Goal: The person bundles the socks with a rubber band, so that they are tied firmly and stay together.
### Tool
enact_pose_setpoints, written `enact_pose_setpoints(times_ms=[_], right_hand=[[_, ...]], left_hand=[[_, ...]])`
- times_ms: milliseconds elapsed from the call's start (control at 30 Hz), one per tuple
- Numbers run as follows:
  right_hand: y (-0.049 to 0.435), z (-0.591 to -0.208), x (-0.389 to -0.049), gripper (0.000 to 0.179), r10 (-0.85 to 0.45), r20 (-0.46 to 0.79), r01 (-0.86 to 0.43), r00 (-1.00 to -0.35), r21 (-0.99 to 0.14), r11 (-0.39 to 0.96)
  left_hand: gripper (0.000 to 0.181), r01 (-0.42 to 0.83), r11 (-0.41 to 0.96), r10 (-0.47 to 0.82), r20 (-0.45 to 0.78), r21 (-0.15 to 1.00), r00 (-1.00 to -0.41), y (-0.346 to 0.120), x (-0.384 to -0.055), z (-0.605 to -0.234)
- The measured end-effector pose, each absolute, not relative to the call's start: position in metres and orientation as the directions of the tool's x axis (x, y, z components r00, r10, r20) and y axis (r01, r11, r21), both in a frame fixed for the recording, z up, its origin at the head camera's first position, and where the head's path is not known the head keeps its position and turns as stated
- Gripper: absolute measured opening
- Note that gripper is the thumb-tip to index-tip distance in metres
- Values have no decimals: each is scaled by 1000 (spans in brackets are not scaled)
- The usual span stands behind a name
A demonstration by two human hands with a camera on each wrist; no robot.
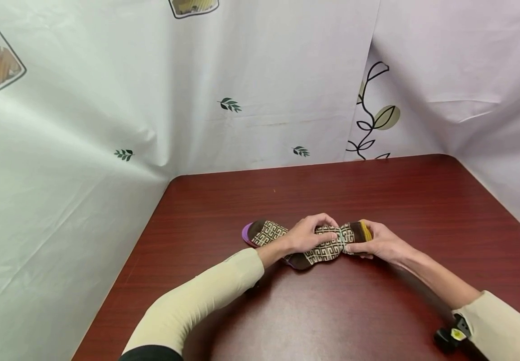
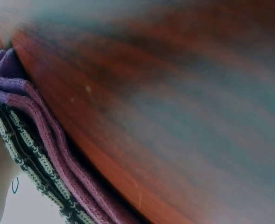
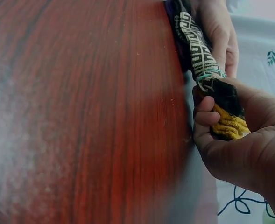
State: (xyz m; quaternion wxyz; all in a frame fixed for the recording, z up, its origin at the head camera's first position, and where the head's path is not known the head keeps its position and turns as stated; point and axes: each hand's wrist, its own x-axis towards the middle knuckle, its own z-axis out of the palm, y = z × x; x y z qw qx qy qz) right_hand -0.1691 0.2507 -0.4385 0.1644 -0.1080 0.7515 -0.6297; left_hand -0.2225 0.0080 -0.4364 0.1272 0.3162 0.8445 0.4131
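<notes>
A bundle of socks (image 1: pixel 271 231) with a brown and cream geometric pattern lies across the middle of the table. A thin teal tie (image 3: pixel 209 74) cinches it near the cuff end, which shows dark brown and yellow. My left hand (image 1: pixel 309 234) holds the bundle from above, thumb on the patterned face and fingers over the far side, just left of the tie. At the cuffs, my right hand (image 1: pixel 383 244) grips the bundle between thumb and curled fingers. Folded purple and pink sock layers (image 2: pixel 44 116) show in the left wrist view.
The dark red wooden table (image 1: pixel 314 311) has rounded far corners. White sheeting (image 1: pixel 264 75) with leaf prints hangs behind it and along both sides. A small black device (image 1: pixel 451 338) sits at the right sleeve.
</notes>
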Motion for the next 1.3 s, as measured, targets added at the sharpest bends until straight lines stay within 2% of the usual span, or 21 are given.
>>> enact_pose_setpoints(times_ms=[433, 733, 1067, 1300], right_hand=[[243, -437, -168, 48, -301, -104, 16, -948, -960, 279], [242, -435, -168, 50, -309, -118, 26, -944, -958, 287], [241, -434, -165, 54, -308, -170, 137, -936, -983, 126], [244, -433, -168, 39, -365, -232, 233, -902, -972, 42]], left_hand=[[20, 409, 463, 629, 33, 786, -776, 6, -221, -434], [21, 424, 457, 644, 38, 782, -764, 7, -220, -433], [22, 424, 453, 642, 43, 785, -765, 7, -220, -433], [22, 434, 439, 640, 64, 787, -765, 7, -219, -434]])
